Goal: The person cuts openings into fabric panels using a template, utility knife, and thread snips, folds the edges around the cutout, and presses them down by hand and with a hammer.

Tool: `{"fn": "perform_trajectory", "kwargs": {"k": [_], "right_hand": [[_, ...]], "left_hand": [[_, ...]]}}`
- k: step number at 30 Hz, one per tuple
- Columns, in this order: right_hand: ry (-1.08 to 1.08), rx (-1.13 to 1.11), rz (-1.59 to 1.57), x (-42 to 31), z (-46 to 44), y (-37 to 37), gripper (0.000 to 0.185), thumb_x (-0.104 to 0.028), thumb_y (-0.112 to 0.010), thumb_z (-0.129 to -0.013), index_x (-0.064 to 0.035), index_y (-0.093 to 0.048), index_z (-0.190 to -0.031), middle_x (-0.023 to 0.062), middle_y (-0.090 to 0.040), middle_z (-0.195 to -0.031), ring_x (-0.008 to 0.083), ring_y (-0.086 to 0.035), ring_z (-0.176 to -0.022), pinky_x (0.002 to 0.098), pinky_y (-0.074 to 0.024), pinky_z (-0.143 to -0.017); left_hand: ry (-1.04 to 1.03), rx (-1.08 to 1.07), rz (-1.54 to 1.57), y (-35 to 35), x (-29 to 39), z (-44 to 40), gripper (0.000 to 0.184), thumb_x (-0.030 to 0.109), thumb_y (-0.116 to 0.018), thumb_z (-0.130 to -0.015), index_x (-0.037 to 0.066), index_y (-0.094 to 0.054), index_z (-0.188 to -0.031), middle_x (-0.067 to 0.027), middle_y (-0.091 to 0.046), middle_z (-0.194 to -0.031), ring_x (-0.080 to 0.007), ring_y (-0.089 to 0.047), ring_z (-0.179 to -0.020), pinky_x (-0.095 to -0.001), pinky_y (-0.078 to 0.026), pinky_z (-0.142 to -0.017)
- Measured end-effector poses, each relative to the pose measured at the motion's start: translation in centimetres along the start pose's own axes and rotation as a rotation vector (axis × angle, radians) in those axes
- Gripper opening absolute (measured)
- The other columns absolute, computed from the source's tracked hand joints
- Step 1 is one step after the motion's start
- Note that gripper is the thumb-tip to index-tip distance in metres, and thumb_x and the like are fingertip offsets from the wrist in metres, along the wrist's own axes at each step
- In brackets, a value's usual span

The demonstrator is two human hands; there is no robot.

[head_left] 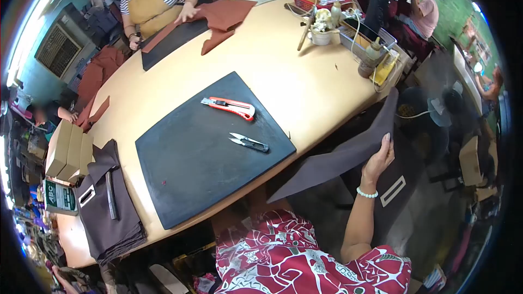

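Sheet [339, 160] beside table [272, 49] (cluttered workroom [460, 11]).

Green wall [456, 8], pale table [305, 92]; floor [402, 234] seemingly grey.

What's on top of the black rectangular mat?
A red-and-white plastic cutter, metal thread snips and a tiny red speck. The mat's surface directly beneath both tools is covered, so unseen.
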State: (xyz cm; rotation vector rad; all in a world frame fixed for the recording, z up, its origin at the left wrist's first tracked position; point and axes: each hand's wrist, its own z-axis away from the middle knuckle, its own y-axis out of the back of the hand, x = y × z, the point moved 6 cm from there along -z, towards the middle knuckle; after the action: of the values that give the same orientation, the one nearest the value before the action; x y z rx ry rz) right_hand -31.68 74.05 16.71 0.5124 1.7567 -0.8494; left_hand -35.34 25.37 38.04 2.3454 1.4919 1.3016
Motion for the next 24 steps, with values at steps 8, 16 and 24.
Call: {"fn": "perform_trajectory", "kwargs": {"k": [8,16,24], "right_hand": [[0.044,-0.08,0.072,-0.1,0.5,-1.0,0.037,-0.022,-0.049,-0.095,0.0118,-0.059,-0.105,0.0101,-0.062,-0.102,0.0134,-0.054,-0.094,0.0252,-0.04,-0.088],[0.075,-0.122,0.088,-0.2,1.8,-2.7,0.037,-0.021,-0.048,-0.095,0.0138,-0.058,-0.105,0.0125,-0.062,-0.104,0.014,-0.055,-0.096,0.0256,-0.0398,-0.092],[0.117,-0.157,0.093,-0.7,2.7,-3.2,0.037,-0.02,-0.047,-0.096,0.0134,-0.057,-0.107,0.0136,-0.062,-0.105,0.0148,-0.055,-0.097,0.0264,-0.0403,-0.092]], "left_hand": [[-0.176,-0.004,-0.081,-5.1,-0.3,-13.6,0.027,0.019,-0.056,-0.086,-0.004,-0.065,-0.095,-0.0174,-0.065,-0.094,-0.0255,-0.061,-0.087,-0.0344,-0.047,-0.076],[-0.176,-0.057,-0.092,-5.6,-2.6,-16.4,0.028,0.021,-0.056,-0.086,-0.004,-0.066,-0.094,-0.0164,-0.065,-0.094,-0.024,-0.061,-0.086,-0.0335,-0.047,-0.076],[-0.156,-0.084,-0.099,-4.7,-4.4,-17.1,0.03,0.024,-0.057,-0.085,-0.004,-0.066,-0.093,-0.0154,-0.066,-0.093,-0.0225,-0.062,-0.086,-0.0325,-0.047,-0.076]]}}
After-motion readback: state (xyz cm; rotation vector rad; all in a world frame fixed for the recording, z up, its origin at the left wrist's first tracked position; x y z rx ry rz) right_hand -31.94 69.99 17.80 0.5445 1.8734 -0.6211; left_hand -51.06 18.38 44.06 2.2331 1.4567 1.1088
